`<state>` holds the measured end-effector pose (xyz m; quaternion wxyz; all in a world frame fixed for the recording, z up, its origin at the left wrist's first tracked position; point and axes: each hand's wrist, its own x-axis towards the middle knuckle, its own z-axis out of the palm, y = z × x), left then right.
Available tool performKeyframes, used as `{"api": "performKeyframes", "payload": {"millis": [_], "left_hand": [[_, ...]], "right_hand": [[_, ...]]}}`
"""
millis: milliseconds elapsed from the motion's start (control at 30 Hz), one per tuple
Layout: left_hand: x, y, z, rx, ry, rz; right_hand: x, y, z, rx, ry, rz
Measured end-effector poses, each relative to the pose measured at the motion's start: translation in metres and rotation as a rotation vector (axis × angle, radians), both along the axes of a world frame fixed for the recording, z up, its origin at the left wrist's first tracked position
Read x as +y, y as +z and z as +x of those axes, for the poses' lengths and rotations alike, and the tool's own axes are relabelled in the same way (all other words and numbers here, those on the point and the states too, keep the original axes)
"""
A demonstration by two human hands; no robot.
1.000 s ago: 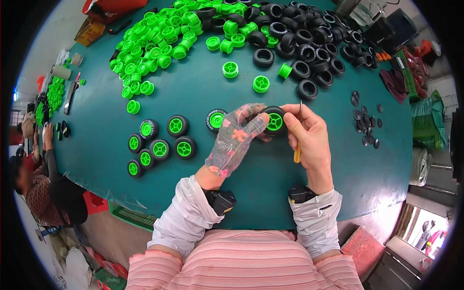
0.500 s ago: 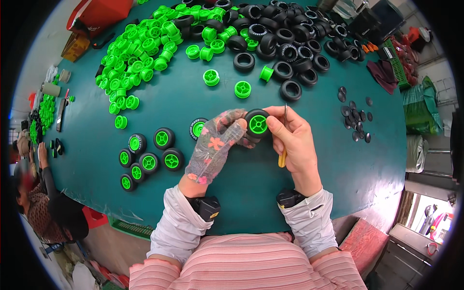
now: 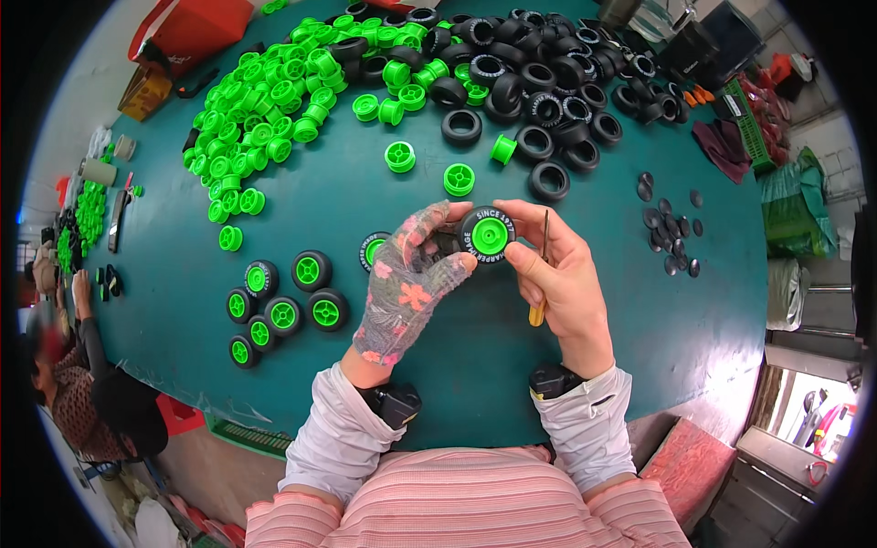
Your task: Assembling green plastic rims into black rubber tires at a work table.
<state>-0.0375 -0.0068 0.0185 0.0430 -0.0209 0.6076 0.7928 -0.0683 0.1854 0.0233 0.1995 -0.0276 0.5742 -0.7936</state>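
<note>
Along the left edge of the green bench [image 3: 178,274], a co-worker [image 3: 68,397] has one hand [image 3: 82,294] beside a small heap of green hubs and dark pieces [image 3: 91,208]. Farther right, a big pile of green hubs [image 3: 265,114] spreads over the far side, and nearer the person lie seven wheels [image 3: 283,315], black tyres on green hubs, bunched close together. One more wheel [image 3: 368,249] is partly hidden behind the left hand [image 3: 402,283]. That hand wears a grey flowered glove, its fingers and thumb clamped on the left side of the held wheel [image 3: 488,235], which is between both hands in front of the chest, pale lettering facing up. On the wheel's other side, the bare right hand [image 3: 562,274] pinches the tyre between thumb and fingers, and also grips a thin tool [image 3: 537,315] by its yellow handle, metal tip pointing away from the body. Beyond that hand is a heap of black tyres [image 3: 548,108]. Well to the right, small dark discs [image 3: 671,221] lie loosely grouped, and past them a dark red cloth [image 3: 722,151] is crumpled near a green crate [image 3: 749,123].
</note>
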Motion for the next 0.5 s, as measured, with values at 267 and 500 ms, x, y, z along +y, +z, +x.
{"api": "performKeyframes", "payload": {"millis": [267,500], "left_hand": [[0.002,-0.001,0.003,-0.084,0.077,0.0],[-0.005,0.006,0.004,-0.009,0.015,-0.078]], "right_hand": [[-0.007,0.007,0.004,0.062,0.028,0.26],[-0.016,0.004,0.009,0.615,-0.122,0.413]]}}
